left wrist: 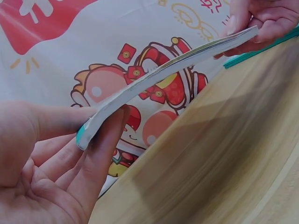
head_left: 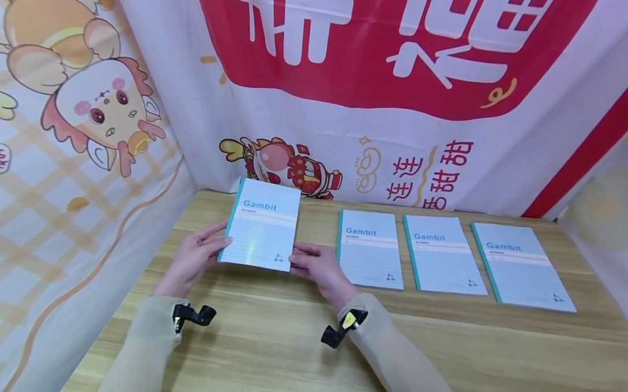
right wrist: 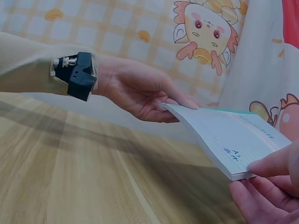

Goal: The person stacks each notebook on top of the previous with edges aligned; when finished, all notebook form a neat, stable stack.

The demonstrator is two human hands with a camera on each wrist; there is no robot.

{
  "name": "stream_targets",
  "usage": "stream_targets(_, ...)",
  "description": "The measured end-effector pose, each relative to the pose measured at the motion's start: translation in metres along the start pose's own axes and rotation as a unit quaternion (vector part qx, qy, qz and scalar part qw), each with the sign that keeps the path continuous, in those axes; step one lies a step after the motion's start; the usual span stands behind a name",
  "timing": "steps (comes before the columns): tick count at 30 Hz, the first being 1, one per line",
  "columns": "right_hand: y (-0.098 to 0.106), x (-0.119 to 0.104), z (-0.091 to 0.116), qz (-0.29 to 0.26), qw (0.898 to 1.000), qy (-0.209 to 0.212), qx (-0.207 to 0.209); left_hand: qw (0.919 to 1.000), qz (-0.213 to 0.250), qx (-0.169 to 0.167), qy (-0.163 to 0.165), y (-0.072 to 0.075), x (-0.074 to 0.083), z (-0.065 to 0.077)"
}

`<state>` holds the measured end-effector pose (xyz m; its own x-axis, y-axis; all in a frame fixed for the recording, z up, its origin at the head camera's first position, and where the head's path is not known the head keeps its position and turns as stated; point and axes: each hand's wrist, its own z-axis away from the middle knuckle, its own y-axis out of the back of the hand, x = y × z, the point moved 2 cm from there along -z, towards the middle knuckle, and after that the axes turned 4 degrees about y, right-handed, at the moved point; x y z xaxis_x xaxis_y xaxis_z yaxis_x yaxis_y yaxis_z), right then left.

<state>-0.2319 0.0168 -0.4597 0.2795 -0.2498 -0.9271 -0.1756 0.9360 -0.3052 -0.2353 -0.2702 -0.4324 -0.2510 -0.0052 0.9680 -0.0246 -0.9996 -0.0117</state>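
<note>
A light blue "Gambit" notebook (head_left: pixel 261 226) with a teal spine is held up off the wooden table between both hands. My left hand (head_left: pixel 197 254) pinches its spine edge, thumb on the cover and fingers beneath. At the opposite edge, near the lower corner, my right hand (head_left: pixel 319 268) pinches it the same way. Seen edge-on in the left wrist view, the held notebook (left wrist: pixel 154 77) bends in a slight curve. Just right of the right hand lies a matching notebook (head_left: pixel 371 250), flat on the table.
Two more matching notebooks, a middle one (head_left: pixel 444 255) and a far right one (head_left: pixel 521 266), lie in a row on the wooden table (head_left: pixel 267 344). Behind hangs a white and red printed cloth (head_left: pixel 316 121); a cartoon-patterned cloth (head_left: pixel 48 210) hangs along the left side.
</note>
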Motion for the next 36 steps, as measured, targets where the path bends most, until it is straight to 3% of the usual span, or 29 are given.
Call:
stream_targets(19, 0.02, -0.007, 0.009, 0.027, 0.999, 0.014, 0.025, 0.9992, -0.029, 0.027, 0.011, -0.024, -0.002, -0.002)
stream_targets(36, 0.043, -0.011, 0.014, 0.038, 0.998, 0.022, 0.047, 0.9991, -0.038, 0.011, 0.013, -0.049, -0.009, -0.008)
